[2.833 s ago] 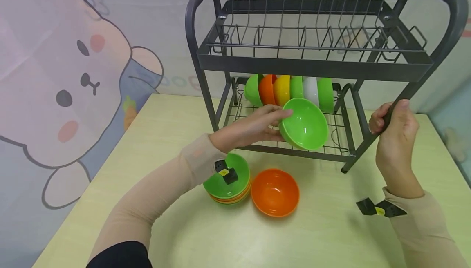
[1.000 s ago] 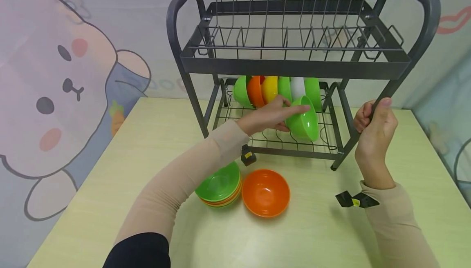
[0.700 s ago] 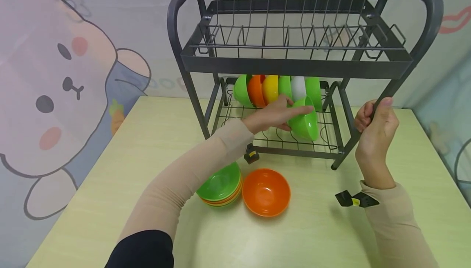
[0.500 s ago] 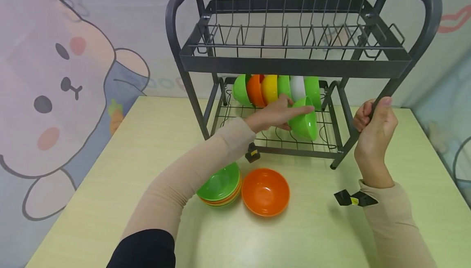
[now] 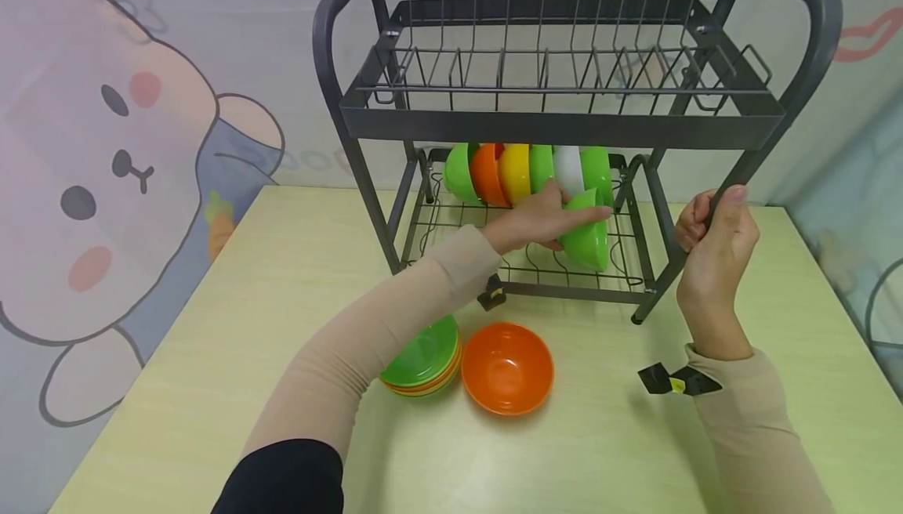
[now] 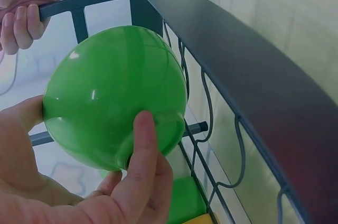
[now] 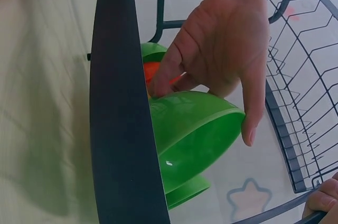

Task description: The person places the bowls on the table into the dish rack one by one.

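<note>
A green bowl [image 5: 585, 241] stands tilted on its side at the lower tier's front right, its opening turned rightward. My left hand [image 5: 538, 218] holds it with the thumb at the rim and fingers at the base; the left wrist view shows fingertips against the bowl's foot [image 6: 158, 134]. My right hand [image 5: 716, 251] grips the right front leg of the dark two-tier dish rack [image 5: 564, 124]. Behind the held bowl, a row of bowls stands on edge along the lower tier: green, an orange bowl [image 5: 487, 175], a yellow bowl [image 5: 515, 171], green, a white bowl [image 5: 567, 170] and green.
On the table [image 5: 592, 420] in front of the rack sits an orange bowl [image 5: 507, 369]. Left of it is a stack of bowls with a green bowl [image 5: 423, 353] on top, partly hidden by the left sleeve. The rack's upper tier [image 5: 550, 67] overhangs the lower one.
The left hand has carried the green bowl into the lower tier and turned it from facing me to facing right. The right hand keeps its grip on the leg.
</note>
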The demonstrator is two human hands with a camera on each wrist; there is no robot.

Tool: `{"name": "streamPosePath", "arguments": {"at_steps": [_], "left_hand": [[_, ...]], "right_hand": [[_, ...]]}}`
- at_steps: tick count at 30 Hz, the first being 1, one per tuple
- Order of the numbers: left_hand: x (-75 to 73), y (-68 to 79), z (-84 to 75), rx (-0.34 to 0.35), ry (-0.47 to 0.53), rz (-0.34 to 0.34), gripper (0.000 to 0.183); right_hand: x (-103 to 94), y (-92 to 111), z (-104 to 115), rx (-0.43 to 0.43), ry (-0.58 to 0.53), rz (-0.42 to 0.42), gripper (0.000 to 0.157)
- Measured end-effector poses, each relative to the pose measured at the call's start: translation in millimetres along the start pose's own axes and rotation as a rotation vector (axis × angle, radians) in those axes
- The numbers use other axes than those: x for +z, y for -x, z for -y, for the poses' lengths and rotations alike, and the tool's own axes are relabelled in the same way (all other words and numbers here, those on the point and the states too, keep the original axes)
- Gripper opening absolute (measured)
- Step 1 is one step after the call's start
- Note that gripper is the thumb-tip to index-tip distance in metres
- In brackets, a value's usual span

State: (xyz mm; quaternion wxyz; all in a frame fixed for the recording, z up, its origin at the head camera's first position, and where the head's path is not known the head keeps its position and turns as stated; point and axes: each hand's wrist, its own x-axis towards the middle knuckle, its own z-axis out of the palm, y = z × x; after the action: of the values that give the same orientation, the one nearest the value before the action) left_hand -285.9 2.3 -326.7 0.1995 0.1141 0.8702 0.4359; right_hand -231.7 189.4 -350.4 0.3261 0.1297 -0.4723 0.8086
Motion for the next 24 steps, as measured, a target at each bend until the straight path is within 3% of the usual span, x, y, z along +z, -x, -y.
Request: {"name": "streamPosePath", "arguments": {"at_steps": [8,24], "left_hand": [[2.0,-1.9,-2.6,-0.013,-0.028,-0.01,0.076],[8.7,-7.3,-8.8,0.028,-0.096,-0.031,0.074]], "right_hand": [[0.3,0.8,-0.5,-0.005,0.008,0.005,0.045],[0.4,0.5,1.0,-0.006,0.017,0.006,0.044]]}}
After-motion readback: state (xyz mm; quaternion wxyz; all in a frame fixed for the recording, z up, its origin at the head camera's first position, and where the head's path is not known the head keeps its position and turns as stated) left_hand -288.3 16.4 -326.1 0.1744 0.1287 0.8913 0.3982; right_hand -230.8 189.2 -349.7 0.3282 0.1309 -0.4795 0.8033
